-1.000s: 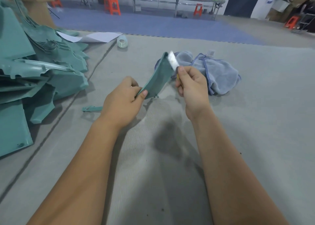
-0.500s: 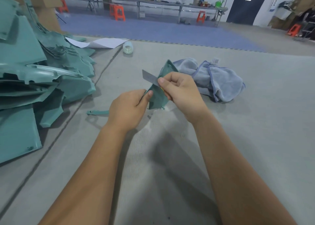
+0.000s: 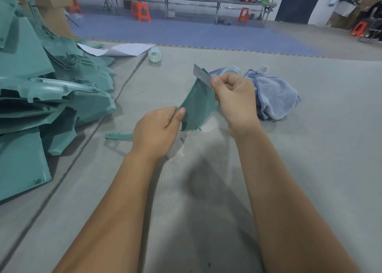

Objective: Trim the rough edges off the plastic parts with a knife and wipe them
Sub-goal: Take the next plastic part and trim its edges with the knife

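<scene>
Pinching the thin teal plastic part point(image 3: 196, 105) at its lower corner, the left hand point(image 3: 157, 130) held it above the counter point(image 3: 310, 159) middle while the right hand point(image 3: 233, 99) closed its grip on the knife point(image 3: 201, 74) at the top edge, the part looking light and somewhat flexible.

Two bare forearms are being shown from the lower edge of the view, each ending in a bare hand: the left hand point(image 3: 157, 131) and the right hand point(image 3: 235, 99). No sleeve is being worn on either arm as far as the elbows (anything above them is being cut off by the frame). No glove, ring, watch or band is being worn on either hand or wrist. Short, unpainted nails are being shown on the left thumb point(image 3: 182, 111) and on the right thumb point(image 3: 215, 79).
</scene>
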A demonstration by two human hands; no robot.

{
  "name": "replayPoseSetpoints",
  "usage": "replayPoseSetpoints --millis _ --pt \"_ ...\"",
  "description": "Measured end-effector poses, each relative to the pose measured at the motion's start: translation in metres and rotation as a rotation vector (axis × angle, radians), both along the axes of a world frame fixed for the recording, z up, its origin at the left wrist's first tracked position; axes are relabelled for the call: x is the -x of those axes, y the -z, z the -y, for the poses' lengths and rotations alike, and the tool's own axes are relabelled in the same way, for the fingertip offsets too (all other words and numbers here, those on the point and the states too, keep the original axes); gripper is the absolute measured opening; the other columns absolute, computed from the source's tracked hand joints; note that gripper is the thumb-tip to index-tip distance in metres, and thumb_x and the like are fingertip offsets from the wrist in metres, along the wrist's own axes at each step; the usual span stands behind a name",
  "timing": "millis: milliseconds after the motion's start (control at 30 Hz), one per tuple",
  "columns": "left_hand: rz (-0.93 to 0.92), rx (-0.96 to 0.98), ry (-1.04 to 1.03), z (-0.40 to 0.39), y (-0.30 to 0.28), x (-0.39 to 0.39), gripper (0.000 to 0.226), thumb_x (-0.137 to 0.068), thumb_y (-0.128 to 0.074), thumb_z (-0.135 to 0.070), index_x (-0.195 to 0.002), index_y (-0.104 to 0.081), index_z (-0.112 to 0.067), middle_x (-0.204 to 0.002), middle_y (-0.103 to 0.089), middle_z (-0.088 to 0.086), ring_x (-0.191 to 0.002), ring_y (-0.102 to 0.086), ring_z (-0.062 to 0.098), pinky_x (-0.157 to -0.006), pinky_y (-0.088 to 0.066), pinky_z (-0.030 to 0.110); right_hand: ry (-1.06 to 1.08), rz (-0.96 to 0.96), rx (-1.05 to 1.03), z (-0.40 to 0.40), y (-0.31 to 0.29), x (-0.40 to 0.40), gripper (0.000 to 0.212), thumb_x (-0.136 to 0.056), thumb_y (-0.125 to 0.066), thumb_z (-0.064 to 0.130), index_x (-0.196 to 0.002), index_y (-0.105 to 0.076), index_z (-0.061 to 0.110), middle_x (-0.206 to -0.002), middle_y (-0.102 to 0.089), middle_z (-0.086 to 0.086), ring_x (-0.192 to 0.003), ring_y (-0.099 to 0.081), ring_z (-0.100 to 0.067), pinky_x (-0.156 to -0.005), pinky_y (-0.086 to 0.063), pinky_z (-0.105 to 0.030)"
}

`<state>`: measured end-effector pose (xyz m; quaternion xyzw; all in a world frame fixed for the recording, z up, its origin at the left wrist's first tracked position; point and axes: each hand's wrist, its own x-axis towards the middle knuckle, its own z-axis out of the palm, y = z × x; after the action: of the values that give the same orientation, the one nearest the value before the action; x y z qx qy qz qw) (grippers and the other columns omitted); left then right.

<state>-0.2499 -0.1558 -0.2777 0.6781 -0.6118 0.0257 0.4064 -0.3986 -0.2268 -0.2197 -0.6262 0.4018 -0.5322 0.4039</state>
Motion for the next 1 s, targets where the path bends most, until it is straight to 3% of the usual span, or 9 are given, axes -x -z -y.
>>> replayPoseSetpoints --millis 333,500,633,800,933,1000 --pt "0.020 0.005 -0.007 0.001 0.001 0.000 0.047 -0.100 -0.035 -0.044 -0.061 -0.039 -0.018 -0.054 -0.045 -0.006 -0.054 -0.045 0.014 -0.048 -0.024 0.030 0.127 0.171 0.123 -0.011 0.004 -0.002 0.026 -0.097 -0.055 0.013 -0.071 -0.054 0.016 -0.059 -0.043 0.007 -0.056 -0.036 -0.006 -0.055 -0.032 -0.022" --pt "0.009 0.015 -0.009 0.001 0.001 0.001 0.050 -0.095 -0.031 -0.051 -0.063 -0.044 -0.015 -0.055 -0.048 -0.005 -0.056 -0.048 0.018 -0.049 -0.033 0.033 -0.210 -0.062 0.095 -0.019 0.007 0.000 0.026 -0.095 -0.058 0.010 -0.069 -0.056 0.013 -0.055 -0.038 0.003 -0.055 -0.032 -0.013 -0.055 -0.027 -0.025" --pt "-0.011 0.031 -0.013 0.001 0.002 0.001 0.054 -0.093 -0.032 -0.054 -0.065 -0.050 -0.011 -0.055 -0.050 -0.003 -0.058 -0.051 0.023 -0.052 -0.037 0.036 -0.230 -0.237 0.057 -0.019 0.009 0.000 0.027 -0.095 -0.059 0.015 -0.068 -0.056 0.012 -0.055 -0.036 -0.001 -0.055 -0.030 -0.014 -0.056 -0.026 -0.029" --pt "-0.019 0.023 0.004 0.000 0.003 0.000 0.051 -0.092 -0.032 -0.053 -0.061 -0.042 -0.014 -0.051 -0.044 -0.003 -0.055 -0.047 0.023 -0.049 -0.028 0.032 0.009 -0.031 0.010 -0.006 0.003 0.009 0.031 -0.095 -0.058 0.019 -0.064 -0.055 0.021 -0.057 -0.041 0.005 -0.056 -0.034 -0.011 -0.059 -0.032 -0.028" --pt "0.013 0.004 -0.009 0.000 0.002 0.000 0.049 -0.092 -0.030 -0.053 -0.062 -0.039 -0.015 -0.052 -0.043 -0.003 -0.054 -0.045 0.021 -0.048 -0.025 0.031 -0.009 0.073 0.038 -0.007 0.009 0.009 0.026 -0.095 -0.057 0.018 -0.069 -0.056 0.015 -0.060 -0.041 -0.003 -0.059 -0.033 -0.015 -0.059 -0.030 -0.029" --pt "0.024 0.004 -0.042 0.001 0.001 0.000 0.045 -0.094 -0.036 -0.051 -0.063 -0.036 -0.018 -0.052 -0.042 -0.004 -0.052 -0.043 0.014 -0.047 -0.021 0.030 -0.040 0.147 0.055 -0.010 0.010 0.008 0.025 -0.095 -0.056 0.019 -0.070 -0.056 0.016 -0.056 -0.040 0.003 -0.056 -0.031 -0.011 -0.055 -0.028 -0.027"
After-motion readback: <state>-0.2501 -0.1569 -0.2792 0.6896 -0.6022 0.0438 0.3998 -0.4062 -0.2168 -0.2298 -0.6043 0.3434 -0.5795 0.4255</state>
